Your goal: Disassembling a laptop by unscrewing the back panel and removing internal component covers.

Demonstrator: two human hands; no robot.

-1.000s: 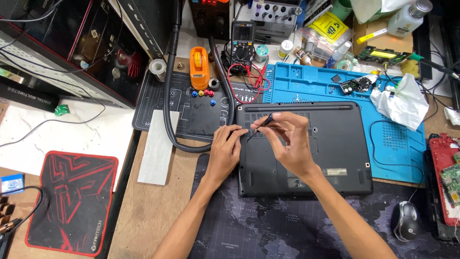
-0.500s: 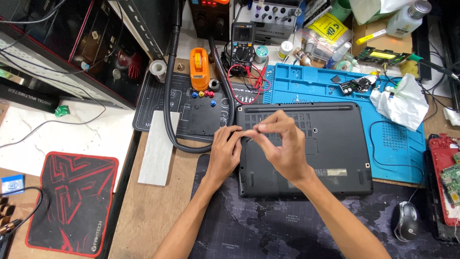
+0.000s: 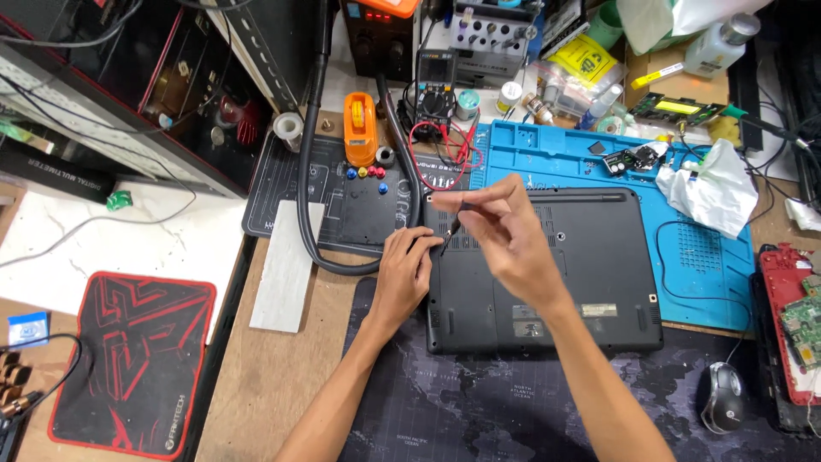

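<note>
both hands (image 3: 505, 235) seemingly shifted left along laptop (image 3: 590, 274), screwdriver (image 3: 451, 229) raised.

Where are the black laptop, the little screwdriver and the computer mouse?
black laptop (image 3: 590, 282): head view, on the bare middle of its upturned bottom cover.
little screwdriver (image 3: 451, 229): head view, on its thin dark shaft, between the two hands.
computer mouse (image 3: 723, 409): head view, on its rounded back, lower right.

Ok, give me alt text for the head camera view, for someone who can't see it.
Seen from above, a black laptop lies upside down on a cluttered workbench while the right hand holds a thin screwdriver at its top left corner and the left hand steadies that edge. A blue mat lies under it.
</note>
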